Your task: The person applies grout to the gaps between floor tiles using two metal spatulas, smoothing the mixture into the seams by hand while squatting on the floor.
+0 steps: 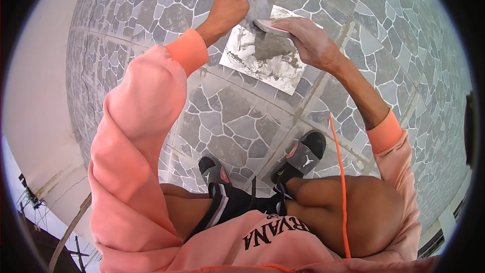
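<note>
A white square board [283, 79], smeared with grey wet mortar [275, 46], lies on the patterned stone-look tiles in front of my feet. My left hand [230, 9] is closed at the board's far left, gripping the dark end of a flat grey, mortar-coated tool that looks like a trowel [260, 1]. My right hand [310, 40] reaches over the board, its fingers laid along a flat, pale-topped block [273, 29] with a grey-caked edge. The block's left end meets the trowel's near edge. Grey dust whitens my right fingers.
My sandalled feet, the left [214, 171] and the right [301, 156], stand on the tiles near me. Grey grout lines [303, 103] cross the floor. An orange cord [341, 172] hangs before my right knee. A pale wall [43, 86] rises at the left.
</note>
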`<state>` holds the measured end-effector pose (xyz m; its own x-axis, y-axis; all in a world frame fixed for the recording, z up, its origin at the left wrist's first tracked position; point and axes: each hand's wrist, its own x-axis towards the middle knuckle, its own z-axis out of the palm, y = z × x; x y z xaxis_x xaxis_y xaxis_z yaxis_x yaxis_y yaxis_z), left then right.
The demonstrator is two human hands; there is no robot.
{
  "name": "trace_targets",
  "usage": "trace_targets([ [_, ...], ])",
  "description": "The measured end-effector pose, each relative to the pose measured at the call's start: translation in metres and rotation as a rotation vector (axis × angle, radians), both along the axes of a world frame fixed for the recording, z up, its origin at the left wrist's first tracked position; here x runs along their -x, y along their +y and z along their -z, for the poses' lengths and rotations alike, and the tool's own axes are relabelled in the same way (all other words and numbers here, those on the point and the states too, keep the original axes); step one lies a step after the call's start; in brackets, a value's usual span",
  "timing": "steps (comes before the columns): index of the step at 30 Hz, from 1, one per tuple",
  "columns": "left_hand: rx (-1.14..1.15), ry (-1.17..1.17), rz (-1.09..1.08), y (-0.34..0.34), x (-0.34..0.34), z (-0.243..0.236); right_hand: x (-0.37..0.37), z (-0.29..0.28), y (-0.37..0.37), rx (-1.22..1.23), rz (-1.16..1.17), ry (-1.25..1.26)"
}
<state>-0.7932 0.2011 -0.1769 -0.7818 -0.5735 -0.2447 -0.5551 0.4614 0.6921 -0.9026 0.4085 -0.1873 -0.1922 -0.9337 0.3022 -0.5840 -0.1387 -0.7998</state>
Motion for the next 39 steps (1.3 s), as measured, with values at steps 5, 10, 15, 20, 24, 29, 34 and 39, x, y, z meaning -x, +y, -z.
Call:
trace_targets([
  [5,0.114,-0.187,0.118,-0.006,0.004,-0.020,0.002,0.007,0.012,0.041,-0.162,0.049],
  [10,0.289,-0.369,0.187,-0.057,0.017,-0.048,-0.002,0.007,0.013,-0.399,-0.069,-0.182],
  [15,0.323,-0.334,0.402,-0.045,0.039,-0.105,0.002,-0.022,0.002,-0.784,0.133,-0.501],
  [20,0.213,-0.120,0.557,0.002,0.029,-0.092,-0.004,-0.043,-0.012,-0.916,0.387,-1.003],
  [24,-0.018,-0.053,0.554,0.020,0.010,-0.068,-0.010,-0.086,-0.031,-1.066,0.497,-0.916],
  [29,-0.162,-0.049,0.501,0.024,-0.008,-0.053,-0.018,-0.076,-0.043,-1.089,0.575,-0.945],
  [34,-0.181,-0.036,0.437,0.018,-0.024,-0.039,-0.041,-0.054,-0.053,-0.973,0.665,-1.055],
  [39,-0.123,-0.049,0.477,0.022,-0.036,-0.030,-0.047,-0.047,-0.055,-1.028,0.513,-0.965],
])
